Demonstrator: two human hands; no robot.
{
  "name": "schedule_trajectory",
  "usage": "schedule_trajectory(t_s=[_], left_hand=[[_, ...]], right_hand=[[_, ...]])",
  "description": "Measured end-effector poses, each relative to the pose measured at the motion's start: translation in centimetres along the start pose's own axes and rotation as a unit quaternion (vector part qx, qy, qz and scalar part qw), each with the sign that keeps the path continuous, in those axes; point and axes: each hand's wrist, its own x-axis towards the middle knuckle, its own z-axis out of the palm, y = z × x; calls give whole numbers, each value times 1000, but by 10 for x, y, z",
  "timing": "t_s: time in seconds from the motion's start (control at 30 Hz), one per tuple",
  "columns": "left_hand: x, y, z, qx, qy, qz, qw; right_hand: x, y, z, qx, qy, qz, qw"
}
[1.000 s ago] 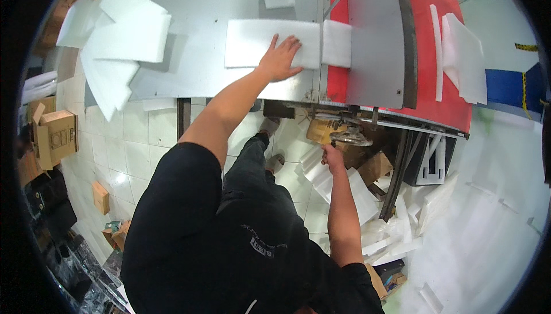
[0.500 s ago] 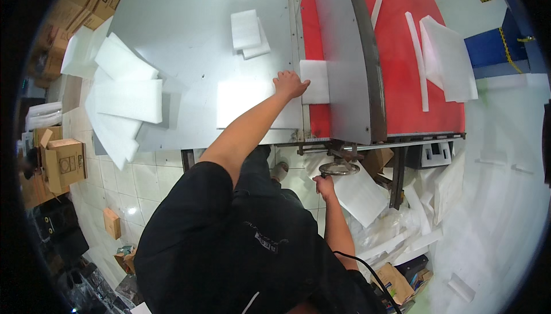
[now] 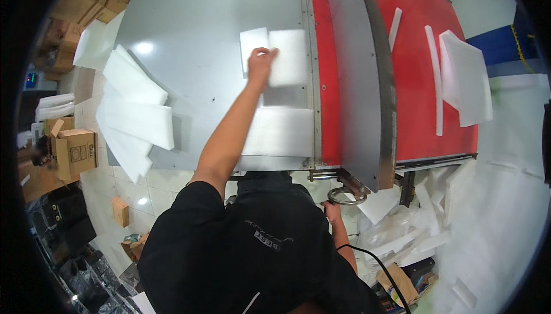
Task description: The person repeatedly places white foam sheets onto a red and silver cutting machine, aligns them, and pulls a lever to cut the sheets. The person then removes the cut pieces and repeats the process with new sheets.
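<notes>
In the upper middle of the frame, the left hand is over two white foam pieces on the grey counter, its fingers bent and partly closed where the pieces meet; whether they pinch any foam I cannot tell. A wider foam sheet lies near the frame's centre. Right of centre, lower down, the right hand's fingers curl beside a metal handwheel, their hold unclear.
</notes>
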Motion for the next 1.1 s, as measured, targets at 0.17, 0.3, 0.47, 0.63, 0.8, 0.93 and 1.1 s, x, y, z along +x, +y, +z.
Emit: schedule_trajectory(t_s=[0.17,0.3,0.47,0.63,0.8,0.93,1.1], left_hand=[[1,-1,-107,52,109,-86,989],[-75,-82,-168,421,61,-50,903],[-153,-98,-137,416,-29,-84,905],[-137,-84,-74,418,-24,-6,908],[-131,-85,-65,429,-20,-5,903],[-145,-77,-79,407,-92,-29,908],[-169,-81,-76,522,-151,238,805]], right_hand=[[6,1,2,-12,2,-18,1000],[4,-6,2,-13,-1,-11,1000],[12,18,-2,-58,-5,-56,997],[6,7,-2,-14,-7,-30,999],[-3,-7,-2,-16,3,-18,1000],[1,5,-1,31,5,-10,999],[7,9,-1,-1,8,-12,1000]])
